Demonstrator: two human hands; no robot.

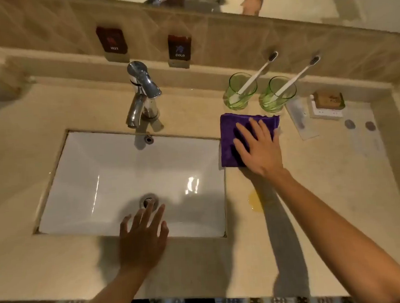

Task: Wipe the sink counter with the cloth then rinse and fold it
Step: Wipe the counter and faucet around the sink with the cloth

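Flat right hand on a purple cloth beside the sink.

A beige stone tabletop (337, 189) surrounds the white sink (97, 181), with a chrome tap (141, 94) behind it and a mirror on the wall above. The right hand (258, 147), fingers straight and spread, presses the folded cloth (228, 135) just right of the sink. The left hand (142, 236) hovers open over the sink's near edge, holding nothing. Two green glasses (240, 94) with toothbrushes stand just behind the cloth; a yellow spill (256, 200) lies nearer than the cloth, right of the sink.
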